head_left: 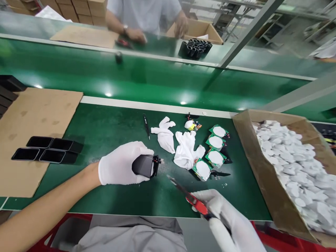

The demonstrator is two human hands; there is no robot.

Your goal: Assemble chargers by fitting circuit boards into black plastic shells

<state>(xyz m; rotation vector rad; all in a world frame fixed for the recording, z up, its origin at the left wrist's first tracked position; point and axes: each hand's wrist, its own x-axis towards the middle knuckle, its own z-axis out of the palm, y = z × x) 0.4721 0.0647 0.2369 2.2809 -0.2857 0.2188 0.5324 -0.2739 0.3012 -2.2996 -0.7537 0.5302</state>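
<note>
My left hand (123,164), in a white glove, is closed round a black rectangular housing (143,166). Dark wires and a small metal connector (158,161) stick out of the housing's right end. Gloved as well, my right hand (220,213) grips a red-and-black hand tool (198,203) with a long, narrow metal tip; its exact kind is unclear. That tip points up and left, a short way from the housing and apart from it. Beyond the hands lie crumpled white gloves (185,150) and several green circuit boards (215,156) topped with white discs.
On the right stands a cardboard box (273,196) full of white discs. Black housings (54,144) sit at left, partly on a cardboard sheet (39,105). A black pen-like tool (146,126) lies behind my left hand. Across the green barrier, another person (144,15) works.
</note>
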